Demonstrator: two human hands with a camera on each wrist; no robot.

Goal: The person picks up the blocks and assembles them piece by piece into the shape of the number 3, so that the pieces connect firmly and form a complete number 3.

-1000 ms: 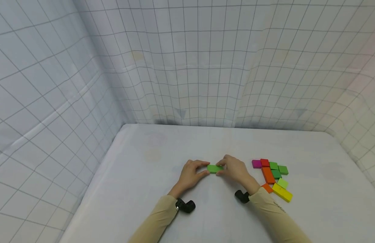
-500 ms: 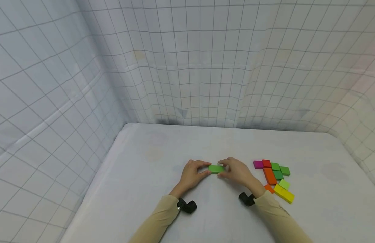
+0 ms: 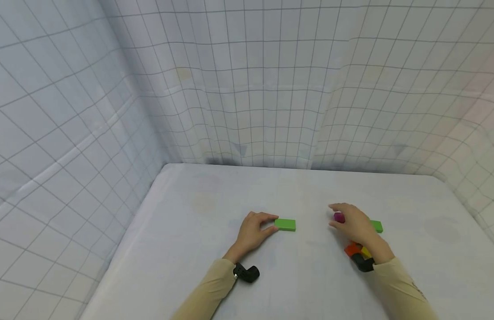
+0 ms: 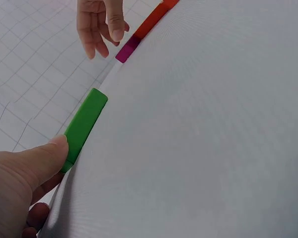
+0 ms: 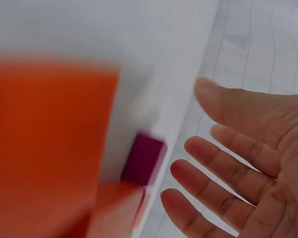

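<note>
In the head view my left hand (image 3: 251,232) pinches the left end of a bright green rectangular block (image 3: 285,225) lying on the white table. The left wrist view has the thumb against the near end of this green block (image 4: 87,124), with the far end uncovered. To the right, my right hand (image 3: 356,226) hovers over a group of coloured blocks, fingers spread and holding nothing. A purple block (image 3: 339,217) shows between its thumb and fingers in the head view. In the right wrist view the purple block (image 5: 144,158) lies apart from the fingers.
Around the right hand lie an orange block (image 3: 352,250), a yellow block (image 3: 366,252) and another green block (image 3: 376,226), partly covered by hand and wrist camera. A large orange block (image 5: 44,134) looms blurred in the right wrist view. Gridded white cloth (image 3: 247,89) hangs behind the table.
My right hand has let go of the right end of the green block and moved right, over the coloured blocks. The left hand stays at the green block's left end.
</note>
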